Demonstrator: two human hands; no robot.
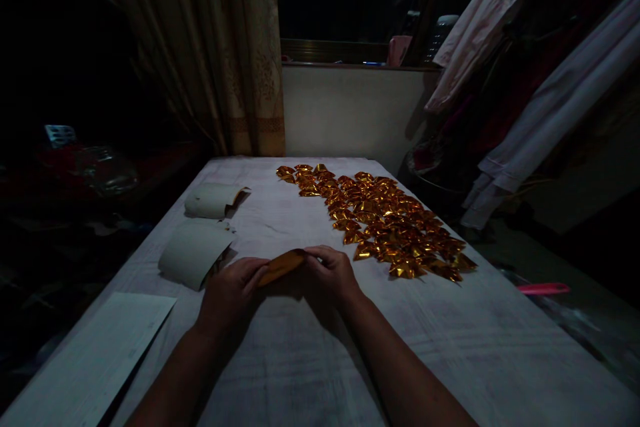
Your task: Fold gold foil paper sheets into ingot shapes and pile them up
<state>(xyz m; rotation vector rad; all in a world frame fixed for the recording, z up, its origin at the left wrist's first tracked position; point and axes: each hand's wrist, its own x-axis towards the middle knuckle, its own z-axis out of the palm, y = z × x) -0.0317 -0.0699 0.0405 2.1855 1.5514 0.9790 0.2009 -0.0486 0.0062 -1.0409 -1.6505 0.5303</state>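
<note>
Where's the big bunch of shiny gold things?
In the head view, the gold bunch lies mostly on the right side of the table, beyond the right hand.

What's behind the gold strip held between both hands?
Pale tablecloth shows beyond the gold strip; anything directly behind it, the left hand or the right hand is covered.

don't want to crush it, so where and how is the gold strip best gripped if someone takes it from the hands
Probably by the middle of the gold strip, with a light pinch from the far side: the left hand and right hand hold its ends, the forearms flank the near side, and the bowed strip looks thin.
</note>
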